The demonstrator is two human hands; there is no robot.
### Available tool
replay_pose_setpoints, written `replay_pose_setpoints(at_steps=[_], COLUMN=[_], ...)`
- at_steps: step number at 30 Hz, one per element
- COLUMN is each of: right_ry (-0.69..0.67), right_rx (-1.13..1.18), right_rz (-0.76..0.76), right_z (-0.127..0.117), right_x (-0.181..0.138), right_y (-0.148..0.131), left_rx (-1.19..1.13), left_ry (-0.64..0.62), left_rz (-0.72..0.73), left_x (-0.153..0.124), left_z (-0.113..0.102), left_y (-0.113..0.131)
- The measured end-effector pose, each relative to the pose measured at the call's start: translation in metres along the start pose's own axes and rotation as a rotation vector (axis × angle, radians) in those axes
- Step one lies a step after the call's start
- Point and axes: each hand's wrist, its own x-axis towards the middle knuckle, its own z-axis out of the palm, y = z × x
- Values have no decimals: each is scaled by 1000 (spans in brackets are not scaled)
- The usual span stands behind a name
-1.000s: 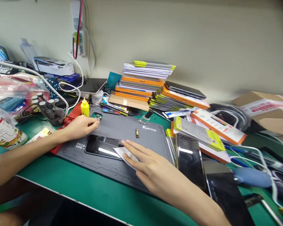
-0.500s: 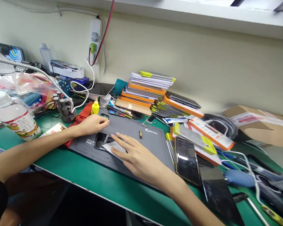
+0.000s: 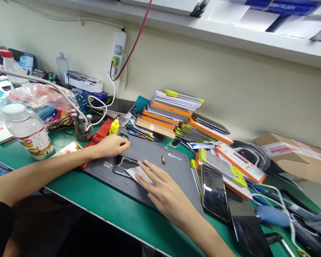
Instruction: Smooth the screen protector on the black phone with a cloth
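Drawing the right hand (image 3: 164, 187) rightward

Its fingers lie slightly apart, flat on a white wipe (image 3: 133, 171). More of the phone (image 3: 121, 164) shows on the mat (image 3: 147, 148) than half a second ago, suggesting a rubbing stroke. Farther left, the left hand (image 3: 109, 145) curls its fingers together; any grip is unclear.

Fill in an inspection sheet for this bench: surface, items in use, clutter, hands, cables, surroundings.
Surface: gray mat on green table.
Items in use: glossy dark device, partly under white sheet.
Clutter: stacked packages, brass piece, labelled jar.
Hands: left hand curled near the device, contents unclear; right hand spread on the sheet.
Cables: red-black cord at power strip; white cable below it.
Surroundings: pale wall, shelf above; other people: nothing seen.
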Motion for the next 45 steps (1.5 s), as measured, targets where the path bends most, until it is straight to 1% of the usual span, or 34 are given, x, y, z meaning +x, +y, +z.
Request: replay_pose_setpoints(at_steps=[3, 5, 8, 12, 15, 17, 19, 23, 26, 28, 30, 31, 32, 34, 36, 38, 41, 45], right_ry=[34, 37, -5, -106, -82, -47, -12, 127, 255, 356, 476, 520, 535, 500, 413, 355, 331, 358], right_rx=[-29, -23, 24, 127, 122, 96, 69, 39, 102, 163, 232, 269, 303, 322, 301, 298, 300, 192], right_rz=[51, 59, 43, 10, -31, -95, -132, -114, -79, -14, 113, 186, 244, 272, 220, 165, 126, 115], right_z=[-1, -4, -7, -5, 1, 3, 3, -2, -4, -6, -9, -10, -10, -8, -3, 3, 6, 1], right_x=[-26, -30, -15, 22, 38, 38, 33, 20, 12, 7, 1, -2, -5, -10, -12, -13, -12, -10], right_y=[7, 8, 2, -13, -23, -26, -22, -2, 11, 14, 16, 17, 18, 22, 25, 27, 25, 21], left_rx=[-10, -15, -18, -24, -23, -24, -28, -42, -55, -66, -82, -94, -106, -130, -147, -153, -146, -126], left_ry=[5, 19, 51, 92, 106, 106, 105, 98, 86, 75, 64, 58, 52, 37, 21, 9, 1, -2], left_rz=[26, 45, 80, 114, 123, 128, 132, 135, 133, 118, 91, 75, 58, 28, -1, -27, -57, -57], left_x=[0, 1, 2, 3, 3, 3, 3, 2, 1, 1, 0, 0, -1, -2, -3, -4, -4, -2], left_z=[1, 1, 2, 1, 2, 2, 3, 3, 2, 1, -1, -2, -2, -4, -6, -7, -8, -9], left_y=[-2, -3, -4, -3, -2, -2, -2, -1, 0, 1, 2, 3, 4, 7, 10, 12, 13, 13])
